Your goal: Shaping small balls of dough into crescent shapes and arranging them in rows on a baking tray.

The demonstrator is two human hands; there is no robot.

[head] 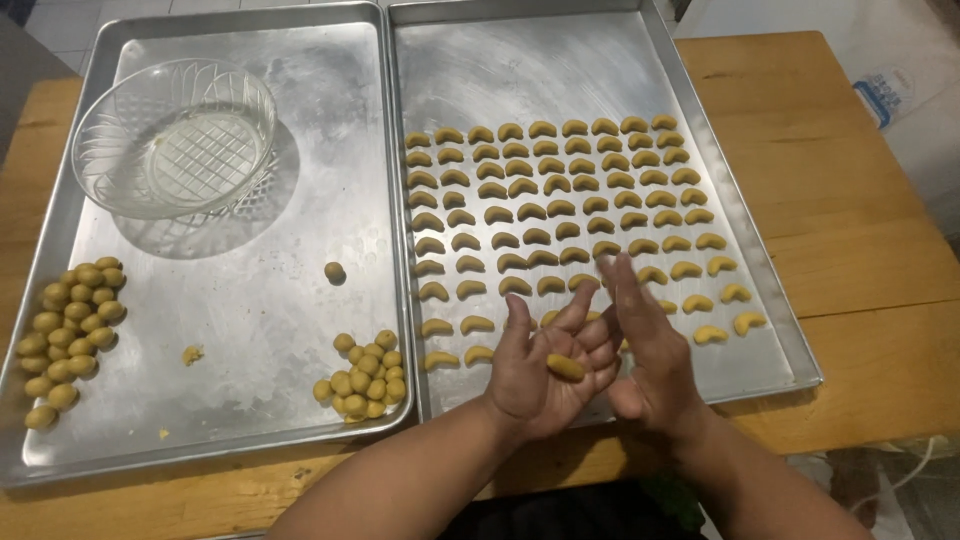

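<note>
My left hand (545,365) is palm up over the near edge of the right metal tray (560,60). A small oblong piece of yellow dough (566,367) lies on its fingers. My right hand (645,345) stands edge-on just right of it, fingers straight, close to the dough but not gripping it. Behind both hands the right tray carries several rows of crescent-shaped dough pieces (545,185).
The left metal tray (250,230) holds an empty clear glass bowl (175,135), a pile of dough balls (70,330) at its left edge, another pile (365,378) near its right corner, and one loose ball (334,271). Both trays rest on a wooden table (850,200).
</note>
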